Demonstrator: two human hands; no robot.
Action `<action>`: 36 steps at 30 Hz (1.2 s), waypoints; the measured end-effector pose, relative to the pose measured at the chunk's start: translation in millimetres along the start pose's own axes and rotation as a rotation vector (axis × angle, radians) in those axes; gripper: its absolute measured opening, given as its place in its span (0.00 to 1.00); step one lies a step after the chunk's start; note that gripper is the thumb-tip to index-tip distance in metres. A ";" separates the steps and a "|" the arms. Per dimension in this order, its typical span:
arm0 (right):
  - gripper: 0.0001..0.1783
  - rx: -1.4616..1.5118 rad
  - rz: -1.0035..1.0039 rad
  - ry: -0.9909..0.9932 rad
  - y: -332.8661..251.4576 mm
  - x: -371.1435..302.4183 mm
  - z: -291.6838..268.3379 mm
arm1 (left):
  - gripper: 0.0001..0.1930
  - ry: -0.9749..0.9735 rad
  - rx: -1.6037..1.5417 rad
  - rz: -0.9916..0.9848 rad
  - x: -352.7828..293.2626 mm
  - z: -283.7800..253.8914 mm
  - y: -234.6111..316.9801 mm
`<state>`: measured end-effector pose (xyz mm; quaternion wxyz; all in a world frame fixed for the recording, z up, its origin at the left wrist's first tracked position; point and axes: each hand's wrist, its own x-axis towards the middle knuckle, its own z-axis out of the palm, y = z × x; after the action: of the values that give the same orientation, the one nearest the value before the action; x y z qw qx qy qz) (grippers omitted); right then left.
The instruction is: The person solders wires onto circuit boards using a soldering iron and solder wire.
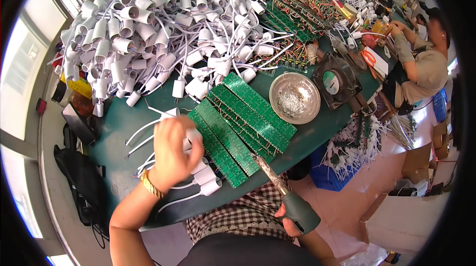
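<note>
My left hand (pixel 173 149), with a gold bracelet at the wrist, curls its fingers and thumb around a white plastic cap (pixel 190 139) beside the green circuit boards. In my right hand (pixel 287 220) is a soldering iron (pixel 300 211), gripped by its dark green handle. The iron slants up to the left, its tip by the near end of a green circuit board panel (pixel 223 134). More panels (pixel 258 110) lie overlapped behind it. Several white caps with cables (pixel 210 186) lie in a row below my left hand, which partly hides them.
A large heap of white cabled caps (pixel 148 33) covers the far left of the table (pixel 119 137). A metal bowl of solder bits (pixel 295 98) and a black fan (pixel 337 80) stand right of the boards. A blue crate (pixel 327 179) sits below the right edge. A co-worker (pixel 421 68) works at the far right.
</note>
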<state>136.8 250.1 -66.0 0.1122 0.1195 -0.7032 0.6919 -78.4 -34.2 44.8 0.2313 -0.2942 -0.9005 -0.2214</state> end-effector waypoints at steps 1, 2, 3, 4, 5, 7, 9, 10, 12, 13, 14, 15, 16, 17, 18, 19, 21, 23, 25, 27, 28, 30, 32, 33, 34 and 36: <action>0.14 -0.104 0.178 0.018 0.4 -6.8 -1.8 | 0.20 0.049 0.034 -0.117 17.6 9.9 -24.7; 0.11 -0.210 0.353 0.039 2.6 -18.3 -4.6 | 0.24 0.099 0.065 -0.234 31.0 23.6 -49.1; 0.06 -0.409 0.341 0.028 34.1 -48.4 -11.3 | 0.23 0.011 0.222 -0.330 42.4 36.9 -67.8; 0.06 -0.408 0.325 0.034 39.5 -57.0 -12.0 | 0.23 -0.080 0.385 -0.423 48.6 48.1 -81.9; 0.11 -0.375 0.264 -0.028 42.6 -59.2 -13.3 | 0.22 -0.079 0.412 -0.397 52.7 50.1 -88.9; 0.22 -0.331 0.148 -0.132 48.6 -51.8 -19.2 | 0.18 -0.055 0.278 -0.414 55.5 53.6 -102.9; 0.17 -0.201 0.070 -0.081 25.5 -22.0 -12.5 | 0.18 0.086 0.030 -0.472 55.3 42.1 -96.4; 0.15 -0.197 0.090 -0.153 26.5 -20.9 -15.4 | 0.20 0.100 -0.049 -0.484 51.1 35.6 -96.1; 0.13 -0.291 0.038 -0.111 21.1 -15.3 -5.8 | 0.26 -0.004 -0.008 -0.282 45.7 29.2 -106.7; 0.11 -0.379 -0.008 -0.089 17.8 -8.3 -2.4 | 0.29 -0.109 -0.041 -0.217 50.9 27.0 -103.8; 0.11 -0.391 -0.012 -0.071 15.0 -2.6 -1.5 | 0.26 -0.213 0.020 -0.033 53.1 29.9 -111.6; 0.11 -0.564 -0.274 -0.020 12.2 3.1 -1.1 | 0.24 -0.265 0.028 -0.045 55.5 32.3 -113.5; 0.10 -0.728 -0.538 0.028 6.0 10.2 0.8 | 0.22 -0.318 0.044 -0.060 56.8 31.4 -114.9; 0.10 -0.423 -0.366 0.090 -1.3 18.0 2.2 | 0.23 -0.306 0.102 0.069 60.1 28.9 -124.2; 0.10 -0.429 -0.367 0.098 -6.6 17.0 2.5 | 0.22 -0.323 0.136 0.023 62.6 27.1 -127.9; 0.11 -0.405 -0.253 0.072 -11.0 15.2 3.1 | 0.20 -0.288 0.200 0.067 61.7 25.3 -129.6; 0.12 -0.379 -0.129 0.049 -12.7 10.7 4.0 | 0.19 -0.260 0.260 0.113 56.4 21.1 -123.1; 0.12 -0.323 -0.012 0.003 -9.1 2.4 4.7 | 0.18 0.058 0.192 0.335 53.1 7.7 -101.9; 0.11 -0.337 -0.005 0.000 -6.3 -0.5 4.2 | 0.19 0.052 -0.029 0.402 40.9 -15.1 -88.2; 0.08 -0.334 -0.021 -0.010 0.3 -2.9 3.7 | 0.17 -0.073 -0.097 0.212 12.5 -46.1 -59.8; 0.10 -0.393 0.053 -0.060 -9.2 3.5 0.8 | 0.19 -0.017 -0.103 0.145 9.2 -59.4 -23.7; 0.14 -0.689 -0.428 0.033 -2.6 11.9 -2.7 | 0.29 -0.095 -0.280 0.063 -0.3 -83.5 23.9; 0.17 -0.283 0.049 -0.081 -10.9 13.3 -5.7 | 0.21 -0.468 -0.722 -0.145 -10.9 -93.8 51.9; 0.14 -0.212 0.037 0.039 -10.6 17.3 0.9 | 0.21 -0.656 -0.800 -0.232 -16.5 -89.8 56.0; 0.11 -0.145 0.028 0.162 -10.3 16.5 5.0 | 0.16 -0.781 -0.792 -0.201 -19.4 -79.9 59.4; 0.10 -0.123 0.097 0.101 -9.1 10.1 8.9 | 0.16 -0.691 -0.747 -0.196 -47.8 -54.5 61.9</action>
<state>130.2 240.9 -54.2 0.1211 0.0431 -0.7425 0.6573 10.8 -38.6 78.2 -0.2224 -0.3268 -0.8073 -0.4382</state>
